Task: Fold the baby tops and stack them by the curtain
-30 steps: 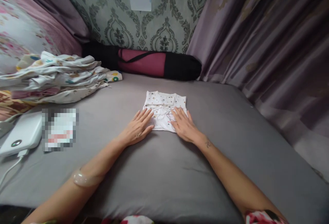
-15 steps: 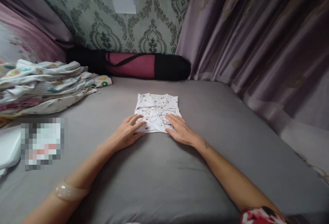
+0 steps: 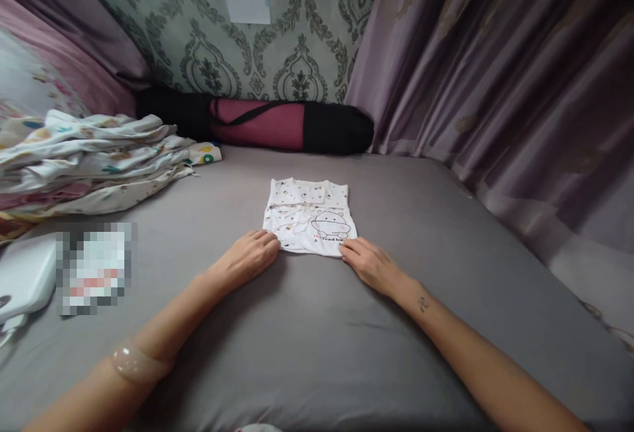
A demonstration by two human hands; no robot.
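A small white baby shirt [image 3: 307, 211] lies folded flat on the grey bed sheet [image 3: 317, 326]. Little dark and tan prints dot it, and a line-drawn animal with lettering shows on its right half. My left hand [image 3: 252, 252] is closed at the shirt's near left corner, fingers pinching the edge. At the near right corner my right hand [image 3: 369, 260] pinches the cloth between thumb and fingers. A pale bangle [image 3: 139, 364] circles my left forearm.
Crumpled patterned clothes [image 3: 104, 161] are heaped on the left. Nearer stand a white device [image 3: 30, 270] with a cable and a blurred-out item [image 3: 96, 270]. A black and maroon long bag [image 3: 257, 125] lies along the wall; purple curtains [image 3: 470, 75] hang at right.
Both hands have moved from lying spread on the shirt outward and down to its near corners, and their fingers have closed on the edge. The view has shifted slightly.
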